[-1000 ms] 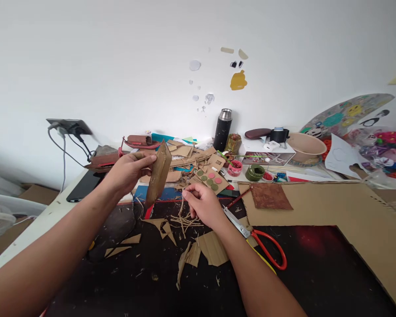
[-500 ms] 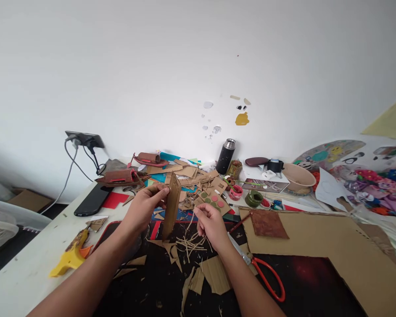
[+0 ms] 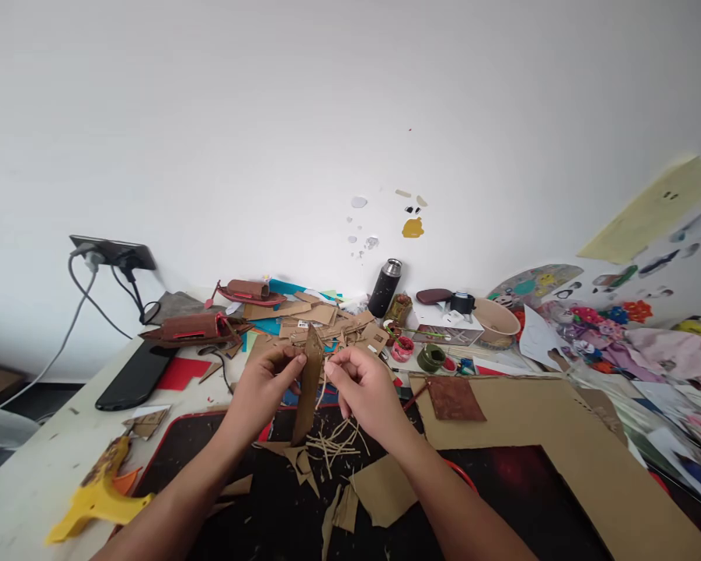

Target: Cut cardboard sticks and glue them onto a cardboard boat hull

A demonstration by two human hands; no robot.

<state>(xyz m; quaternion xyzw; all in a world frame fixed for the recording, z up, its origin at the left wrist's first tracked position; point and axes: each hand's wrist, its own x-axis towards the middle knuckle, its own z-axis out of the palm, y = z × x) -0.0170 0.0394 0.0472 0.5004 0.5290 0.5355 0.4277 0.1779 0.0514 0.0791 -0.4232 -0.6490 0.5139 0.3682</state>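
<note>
Pinched in my left hand (image 3: 273, 378) is a long, narrow brown cardboard piece (image 3: 308, 389), held upright with its pointed end at the top. My right hand (image 3: 359, 386) is closed on a thin cardboard strip (image 3: 322, 389) that hangs down from the fingertips, close to the right side of the cardboard piece. Below the hands, a loose heap of thin strips (image 3: 334, 446) lies on the black mat (image 3: 280, 514). Cardboard scraps (image 3: 382, 489) lie nearer to me.
A yellow glue gun (image 3: 102, 491) and a phone (image 3: 137, 378) lie at the left. Two brown model boats (image 3: 195, 329) stand behind. Further right are a black bottle (image 3: 385, 288), paint jars (image 3: 431, 358) and a large cardboard sheet (image 3: 519, 405).
My right hand has come up and closer to the cardboard piece, bringing the thin strip beside it. The view has shifted to the right, and my right forearm now covers most of the scissors.
</note>
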